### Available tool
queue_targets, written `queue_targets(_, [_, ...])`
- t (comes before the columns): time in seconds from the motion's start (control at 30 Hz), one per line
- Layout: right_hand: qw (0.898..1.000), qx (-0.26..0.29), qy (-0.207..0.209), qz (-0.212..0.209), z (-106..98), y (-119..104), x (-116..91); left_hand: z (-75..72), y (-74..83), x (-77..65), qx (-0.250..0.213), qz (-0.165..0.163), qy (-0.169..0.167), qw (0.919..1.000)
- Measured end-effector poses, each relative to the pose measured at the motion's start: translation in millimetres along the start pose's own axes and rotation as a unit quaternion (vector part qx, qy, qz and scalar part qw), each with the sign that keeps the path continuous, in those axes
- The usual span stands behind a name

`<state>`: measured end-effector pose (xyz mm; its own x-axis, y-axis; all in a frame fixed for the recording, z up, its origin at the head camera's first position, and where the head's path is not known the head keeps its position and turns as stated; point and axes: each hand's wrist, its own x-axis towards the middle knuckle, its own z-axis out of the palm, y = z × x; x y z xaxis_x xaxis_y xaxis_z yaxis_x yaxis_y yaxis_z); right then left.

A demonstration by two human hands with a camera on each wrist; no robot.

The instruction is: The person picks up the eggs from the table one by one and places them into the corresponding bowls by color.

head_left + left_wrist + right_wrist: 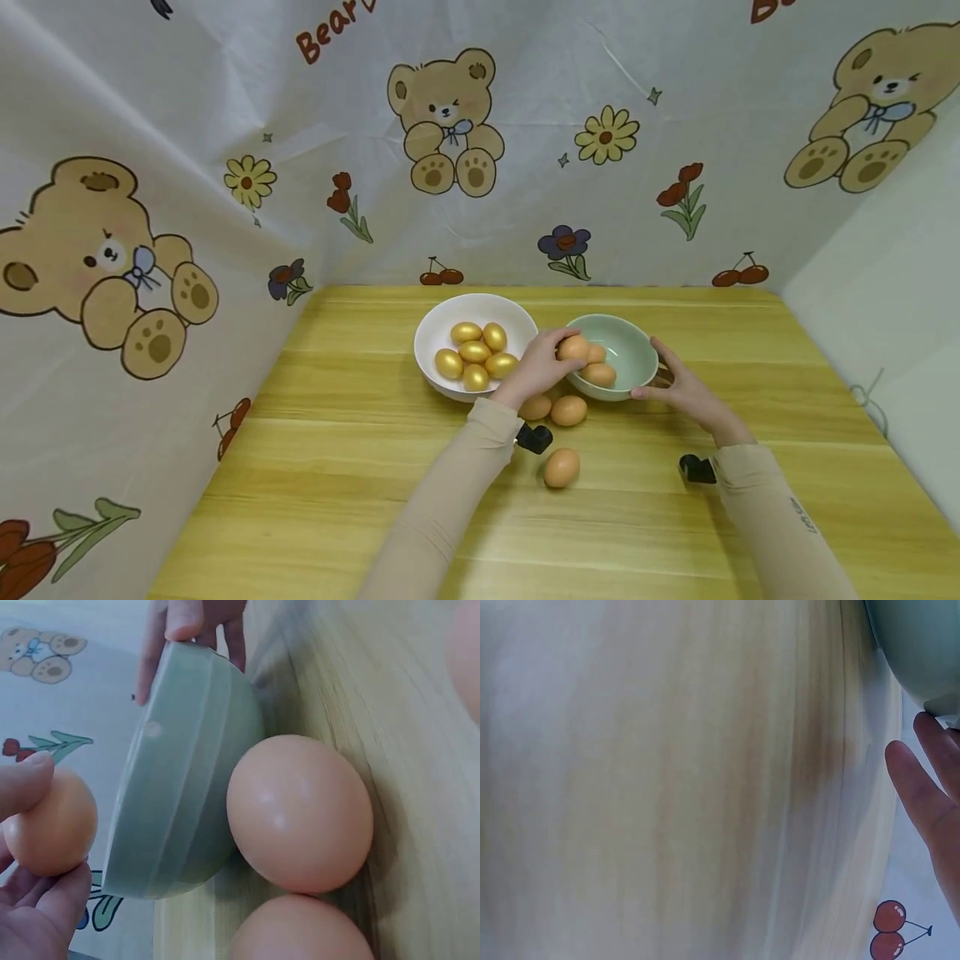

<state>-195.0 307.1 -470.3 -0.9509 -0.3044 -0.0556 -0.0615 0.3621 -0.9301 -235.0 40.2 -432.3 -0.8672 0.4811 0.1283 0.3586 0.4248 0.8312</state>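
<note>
My left hand (536, 365) pinches a brown egg (573, 348) between thumb and fingers over the left side of the pale green bowl (637, 354). In the left wrist view this egg (64, 825) is beside the bowl's rim. Two more brown eggs (599, 375) lie inside the bowl. My right hand (686, 390) holds the bowl's right side, thumb at the front of the rim and forefinger farther back. In the right wrist view its fingertips (907, 757) are beside the bowl's outer wall (922, 645).
A white bowl (426, 337) with several golden eggs (474, 352) stands left of the green bowl. Two brown eggs (568, 411) lie on the wooden table (337, 467) in front of it, and another brown egg (562, 468) lies nearer. A bear-print cloth (525, 83) hangs behind.
</note>
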Motion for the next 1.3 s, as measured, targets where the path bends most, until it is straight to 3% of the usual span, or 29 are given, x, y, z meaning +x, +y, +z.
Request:
queue_targets(0.13, [1.0,0.003,0.003,0.002,0,0,1,5.5,0.6,11.8,0.041,-0.003,-0.019,0.999])
queue_targets(0.37, [1.0,0.005,-0.001,0.007,0,1,2,14.2,6.5,22.0,0.038,-0.024,-0.018,0.9988])
queue_targets(0.7, [1.0,0.004,-0.004,0.005,0,0,2,24.5,4.4,33.7,0.134,-0.002,-0.057,0.9894])
queue_targets(0.97, [1.0,0.007,-0.005,0.007,-1,1,2,23.8,7.5,36.5,0.172,0.0,-0.067,0.9828])
queue_targets(1.3, [1.0,0.008,-0.005,0.004,-1,3,2,30.9,6.2,37.9,0.267,-0.007,-0.078,0.9606])
